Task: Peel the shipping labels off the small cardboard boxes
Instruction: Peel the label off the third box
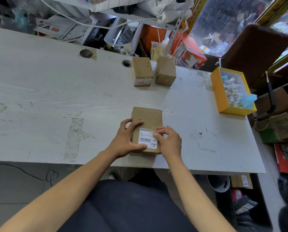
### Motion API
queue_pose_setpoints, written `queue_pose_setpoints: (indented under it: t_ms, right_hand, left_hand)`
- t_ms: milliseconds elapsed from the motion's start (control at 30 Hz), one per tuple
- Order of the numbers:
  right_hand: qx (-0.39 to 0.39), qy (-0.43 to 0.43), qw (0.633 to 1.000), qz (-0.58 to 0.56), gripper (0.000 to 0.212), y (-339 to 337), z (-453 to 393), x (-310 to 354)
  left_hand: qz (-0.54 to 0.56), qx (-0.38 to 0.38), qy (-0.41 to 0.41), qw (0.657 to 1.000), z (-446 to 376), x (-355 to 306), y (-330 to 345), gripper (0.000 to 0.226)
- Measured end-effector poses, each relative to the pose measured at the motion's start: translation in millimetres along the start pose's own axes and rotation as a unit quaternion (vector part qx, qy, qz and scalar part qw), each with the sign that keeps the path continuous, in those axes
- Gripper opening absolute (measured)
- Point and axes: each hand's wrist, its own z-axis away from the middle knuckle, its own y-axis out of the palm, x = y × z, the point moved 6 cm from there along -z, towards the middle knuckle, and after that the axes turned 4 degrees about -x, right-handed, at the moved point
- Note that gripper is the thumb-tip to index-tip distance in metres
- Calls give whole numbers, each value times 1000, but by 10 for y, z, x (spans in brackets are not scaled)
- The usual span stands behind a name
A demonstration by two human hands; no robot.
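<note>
Both hands [123, 141] [169, 141] grip the box [147, 118], label [148, 138] seemingly between.

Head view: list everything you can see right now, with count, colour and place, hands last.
near cardboard box: 1, brown, at the table's front edge under both hands
shipping label: 1, white with barcode, stuck on the near box's top
far cardboard boxes: 2, brown, side by side at the table's back edge
yellow box: 1, yellow outside, white inside, open, at the table's right, holding crumpled white paper scraps and blue bits
table: 1, whitish, scuffed, with two round cable holes at the back
clutter: papers, an orange carton, bags, behind and right of the table
left hand: holds the near box, thumb on the label
right hand: fingertips at the label's right edge
</note>
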Motion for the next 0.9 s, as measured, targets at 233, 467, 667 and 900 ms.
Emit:
queue_pose_setpoints:
  t_ms: [233,467,667,900]
  right_hand:
    - [0,11,1000,-12,8,-4,-4,-25]
    - [4,18,1000,-19,4,-19,-10,-40]
    - [1,18,1000,-16,4,-14,-45,-74]
    - [-10,23,999,-39,15,55,-77,-179]
  left_hand:
    - [7,25,-12,1000,-25,14,-7,96]
    - [-32,22,-13,999,-32,4,-46,99]
    - [-48,22,-6,999,-34,-31,-60,105]
    - [-44,20,-7,999,-21,-50,-70,111]
